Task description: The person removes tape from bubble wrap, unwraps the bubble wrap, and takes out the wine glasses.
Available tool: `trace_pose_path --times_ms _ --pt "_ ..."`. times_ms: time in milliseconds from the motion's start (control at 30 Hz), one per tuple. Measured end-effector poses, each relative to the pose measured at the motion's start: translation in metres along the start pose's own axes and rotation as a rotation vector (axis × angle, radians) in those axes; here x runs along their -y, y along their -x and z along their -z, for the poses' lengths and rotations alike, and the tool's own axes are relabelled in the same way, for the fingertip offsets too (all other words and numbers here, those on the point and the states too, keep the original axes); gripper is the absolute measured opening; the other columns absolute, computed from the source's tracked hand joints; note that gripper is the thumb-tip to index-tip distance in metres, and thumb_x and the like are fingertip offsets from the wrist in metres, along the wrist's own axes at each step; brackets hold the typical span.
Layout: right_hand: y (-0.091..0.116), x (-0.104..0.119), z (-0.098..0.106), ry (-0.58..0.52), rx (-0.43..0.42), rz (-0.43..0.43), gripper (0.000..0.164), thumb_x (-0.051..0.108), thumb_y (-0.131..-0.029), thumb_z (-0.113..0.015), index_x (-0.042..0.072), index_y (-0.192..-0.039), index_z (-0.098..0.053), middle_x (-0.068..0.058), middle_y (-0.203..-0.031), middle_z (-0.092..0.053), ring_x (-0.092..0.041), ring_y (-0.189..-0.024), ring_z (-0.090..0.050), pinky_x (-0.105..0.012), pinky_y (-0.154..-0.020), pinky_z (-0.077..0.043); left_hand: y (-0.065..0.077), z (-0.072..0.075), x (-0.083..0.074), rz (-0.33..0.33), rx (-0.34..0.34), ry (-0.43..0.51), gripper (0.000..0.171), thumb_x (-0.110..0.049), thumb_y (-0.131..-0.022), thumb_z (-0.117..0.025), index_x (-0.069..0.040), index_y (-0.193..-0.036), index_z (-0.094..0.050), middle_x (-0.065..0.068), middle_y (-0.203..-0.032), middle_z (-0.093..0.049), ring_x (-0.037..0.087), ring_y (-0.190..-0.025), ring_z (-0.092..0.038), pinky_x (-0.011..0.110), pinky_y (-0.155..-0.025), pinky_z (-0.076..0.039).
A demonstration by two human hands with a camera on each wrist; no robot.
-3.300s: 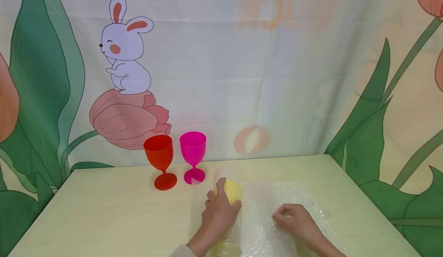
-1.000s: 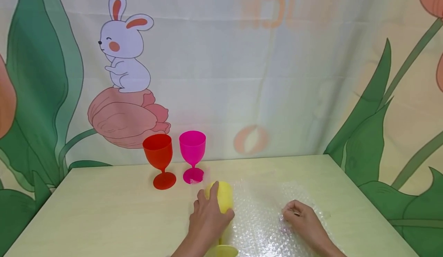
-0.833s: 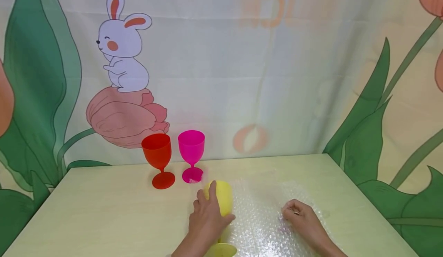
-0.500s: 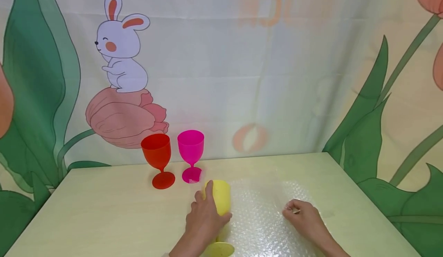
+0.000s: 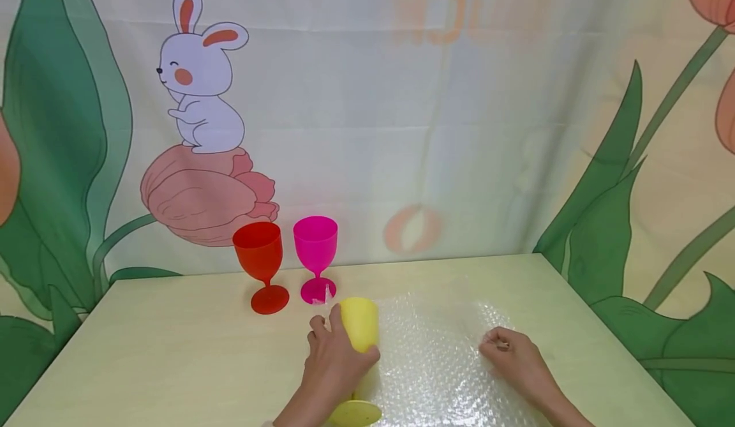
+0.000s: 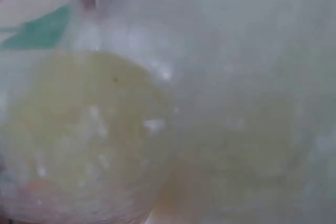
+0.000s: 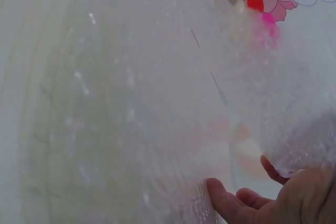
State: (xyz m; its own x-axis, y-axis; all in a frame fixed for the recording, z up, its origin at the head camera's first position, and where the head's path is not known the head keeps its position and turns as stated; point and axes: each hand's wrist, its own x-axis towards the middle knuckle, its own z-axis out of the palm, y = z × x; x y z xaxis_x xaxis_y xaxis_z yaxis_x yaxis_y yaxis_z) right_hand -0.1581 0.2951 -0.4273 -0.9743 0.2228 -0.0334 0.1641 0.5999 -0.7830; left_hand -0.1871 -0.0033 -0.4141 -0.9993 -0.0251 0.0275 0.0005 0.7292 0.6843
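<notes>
At the front middle of the head view, a yellow plastic goblet is gripped round its bowl by my left hand. Its round foot faces the near edge. A clear sheet of bubble wrap spreads from the goblet to my right hand, which pinches it between thumb and fingers. In the right wrist view the wrap hangs as a veil above the fingertips. The left wrist view is blurred by wrap in front of the goblet's yellow foot.
A red goblet and a magenta goblet stand upright at the back left of the pale wooden table. A clear scrap or wrap edge overlaps the magenta foot. A printed curtain hangs behind the table.
My left hand has shifted left with the yellow goblet, which earlier lay under more of the wrap. My right hand has drifted right with the wrap, and more of the goblet now shows bare.
</notes>
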Motion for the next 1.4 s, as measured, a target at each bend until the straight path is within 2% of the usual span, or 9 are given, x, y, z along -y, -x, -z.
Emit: trace_pose_path --times_ms 167,467,667,833,1067,1167,1400 --pt "0.000 -0.003 0.003 0.010 -0.002 0.017 0.008 0.013 -0.094 -0.061 0.009 -0.093 -0.068 0.000 -0.090 -0.064 -0.016 -0.078 -0.055 -0.031 -0.066 -0.046 0.000 0.000 0.001 0.008 -0.012 0.001 0.089 -0.031 -0.075 -0.077 -0.001 -0.148 -0.034 0.025 -0.129 -0.039 0.036 -0.103 -0.048 0.049 -0.070 -0.053" --pt "-0.003 -0.010 0.010 -0.060 0.033 -0.043 0.011 0.010 -0.096 -0.055 0.002 -0.098 -0.062 -0.006 -0.089 -0.062 -0.020 -0.080 -0.056 -0.034 -0.067 -0.049 0.000 -0.002 0.003 0.033 0.023 0.044 0.087 -0.034 -0.078 -0.068 0.000 -0.148 -0.031 0.024 -0.133 -0.037 0.035 -0.103 -0.048 0.046 -0.072 -0.049" --pt "-0.005 -0.012 0.009 0.042 -0.025 -0.031 0.006 0.008 -0.090 -0.064 0.002 -0.091 -0.065 -0.002 -0.081 -0.062 -0.016 -0.073 -0.056 -0.030 -0.064 -0.047 -0.001 -0.002 0.002 0.043 0.030 0.053 0.083 -0.033 -0.078 -0.070 -0.001 -0.146 -0.035 0.024 -0.137 -0.034 0.036 -0.107 -0.047 0.047 -0.074 -0.052" --pt "-0.007 -0.006 0.007 0.152 -0.033 0.009 0.007 0.003 -0.086 -0.070 0.002 -0.087 -0.063 -0.003 -0.076 -0.059 -0.015 -0.064 -0.058 -0.028 -0.058 -0.047 -0.003 0.000 0.001 0.064 0.056 0.052 0.083 -0.032 -0.080 -0.073 -0.001 -0.147 -0.035 0.024 -0.138 -0.034 0.035 -0.108 -0.047 0.049 -0.077 -0.054" --pt "-0.010 -0.004 0.005 0.303 -0.058 0.104 0.011 0.001 -0.082 -0.073 0.003 -0.080 -0.063 -0.001 -0.072 -0.056 -0.016 -0.069 -0.051 -0.029 -0.062 -0.044 -0.003 0.001 0.001 0.075 0.070 0.050 0.084 -0.032 -0.080 -0.074 -0.002 -0.147 -0.035 0.025 -0.136 -0.035 0.035 -0.106 -0.048 0.050 -0.078 -0.054" --pt "-0.010 -0.003 0.006 0.308 -0.061 0.118 0.009 0.001 -0.081 -0.072 0.004 -0.077 -0.064 0.000 -0.069 -0.057 -0.015 -0.067 -0.052 -0.029 -0.061 -0.044 -0.002 0.001 0.002 0.067 0.059 0.052 0.084 -0.032 -0.080 -0.074 -0.001 -0.147 -0.035 0.025 -0.136 -0.035 0.036 -0.106 -0.049 0.050 -0.077 -0.054" --pt "-0.011 -0.008 0.011 0.257 -0.041 0.064 0.003 0.004 -0.078 -0.067 0.004 -0.076 -0.064 0.001 -0.068 -0.059 -0.015 -0.063 -0.054 -0.028 -0.059 -0.043 -0.002 0.001 0.003 0.054 0.046 0.063 0.082 -0.032 -0.080 -0.072 0.000 -0.146 -0.037 0.023 -0.138 -0.034 0.035 -0.107 -0.048 0.048 -0.076 -0.052"
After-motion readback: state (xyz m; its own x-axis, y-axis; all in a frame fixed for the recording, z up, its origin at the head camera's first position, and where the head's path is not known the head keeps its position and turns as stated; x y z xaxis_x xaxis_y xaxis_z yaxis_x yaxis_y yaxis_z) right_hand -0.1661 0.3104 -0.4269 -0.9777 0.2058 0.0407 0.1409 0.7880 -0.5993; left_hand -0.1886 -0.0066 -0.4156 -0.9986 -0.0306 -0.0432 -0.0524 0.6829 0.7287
